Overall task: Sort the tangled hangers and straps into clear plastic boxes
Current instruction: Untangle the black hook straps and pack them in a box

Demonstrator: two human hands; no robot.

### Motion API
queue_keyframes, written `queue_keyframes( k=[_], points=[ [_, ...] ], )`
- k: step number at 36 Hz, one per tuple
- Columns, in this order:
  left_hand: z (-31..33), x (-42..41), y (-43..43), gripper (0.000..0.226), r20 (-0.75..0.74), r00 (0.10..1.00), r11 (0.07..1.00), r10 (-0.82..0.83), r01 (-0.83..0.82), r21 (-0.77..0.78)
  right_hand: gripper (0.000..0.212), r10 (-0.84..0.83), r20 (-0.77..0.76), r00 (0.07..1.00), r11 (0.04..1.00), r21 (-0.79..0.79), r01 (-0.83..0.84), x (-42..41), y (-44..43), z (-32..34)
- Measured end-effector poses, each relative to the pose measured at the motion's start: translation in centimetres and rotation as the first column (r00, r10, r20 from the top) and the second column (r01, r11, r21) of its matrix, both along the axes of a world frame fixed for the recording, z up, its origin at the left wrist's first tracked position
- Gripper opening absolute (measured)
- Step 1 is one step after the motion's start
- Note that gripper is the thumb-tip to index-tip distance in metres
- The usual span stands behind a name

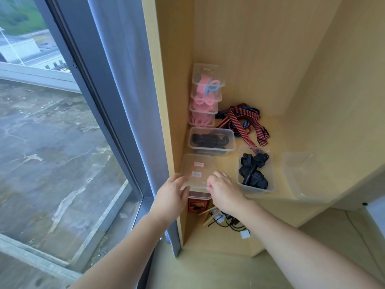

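Note:
On the wooden shelf (pixel 277 132), a clear lid (pixel 198 170) with two small labels lies at the front left. My left hand (pixel 173 192) holds its near left corner, fingers curled round the edge. My right hand (pixel 223 184) pinches its near edge. Behind the lid stands a clear box of black straps (pixel 211 140). A second clear box with black straps and buckles (pixel 255 170) sits to the right, and an empty clear box (pixel 306 178) beyond it. Striped red and blue straps (pixel 243 122) lie tangled at the back.
A stack of clear boxes with pink hangers (pixel 205 97) leans in the back left corner. Below the shelf are a red box (pixel 198 203), wooden sticks and cables (pixel 225 220). A grey curtain (pixel 133 101) and a window stand to the left.

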State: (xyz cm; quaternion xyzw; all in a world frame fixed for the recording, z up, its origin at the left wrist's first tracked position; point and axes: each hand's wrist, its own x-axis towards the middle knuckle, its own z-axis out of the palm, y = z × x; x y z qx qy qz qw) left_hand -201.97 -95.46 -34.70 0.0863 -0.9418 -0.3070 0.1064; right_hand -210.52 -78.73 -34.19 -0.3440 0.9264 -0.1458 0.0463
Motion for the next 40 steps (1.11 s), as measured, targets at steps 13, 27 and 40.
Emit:
queue_keyframes(
  k=[13, 27, 40],
  points=[
    [1.1, -0.3, 0.2, 0.024, -0.241, 0.97, 0.999, -0.022, 0.028, 0.021, 0.013, 0.06, -0.067, 0.996, 0.992, -0.106, -0.067, -0.1, 1.9, 2.0],
    [2.8, -1.3, 1.7, 0.014, -0.428, 0.878, 0.961, -0.212, 0.266, 0.07, 0.046, -0.236, 0.665, 0.709, 0.542, -0.516, 0.664, -3.3, 2.8, 5.0],
    [2.3, -6.6, 9.6, 0.018, -0.198, 0.927, 0.926, -0.318, 0.348, 0.144, 0.034, -0.58, 0.554, 0.598, 0.44, -0.404, 0.802, -5.2, 10.1, 4.8]
  ],
)
